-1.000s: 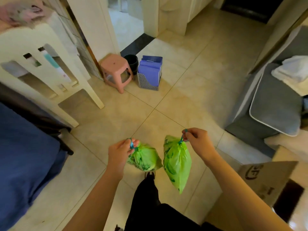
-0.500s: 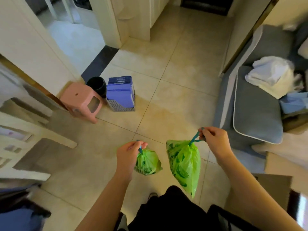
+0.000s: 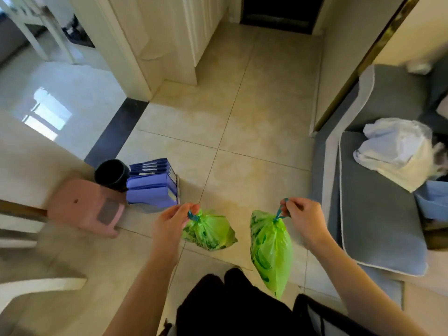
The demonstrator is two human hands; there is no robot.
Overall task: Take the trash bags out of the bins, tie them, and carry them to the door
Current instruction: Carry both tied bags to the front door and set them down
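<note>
View from a head-worn camera, looking down at a tiled floor (image 3: 242,112) in a hallway. Two bare forearms reach fwd. The left hand (image 3: 173,220) pinches the blue drawstring of a small green trash bag (image 3: 209,232), which hangs just right of that hand. The right hand (image 3: 304,218) pinches the drawstring of a longer green trash bag (image 3: 270,251), hanging below it. Both bags are cinched at the neck and clear of the floor, near each other but apart.

Progress, as a judgement: bags look already out of the bins & tied; only the carry to the door is left. A dark opening (image 3: 276,13) at the far end, top centre, may be the door; can't tell for sure.

Room to move: open floor runs straight ahead. On the left, a pink stool (image 3: 84,207), a black bin (image 3: 112,174) & a purple basket (image 3: 151,185) sit close together beside the wall. On the right, a grey sofa (image 3: 378,202) edge with white cloth (image 3: 397,151) on it narrows the path. A white cabinet corner (image 3: 181,69) juts in further on, left.
</note>
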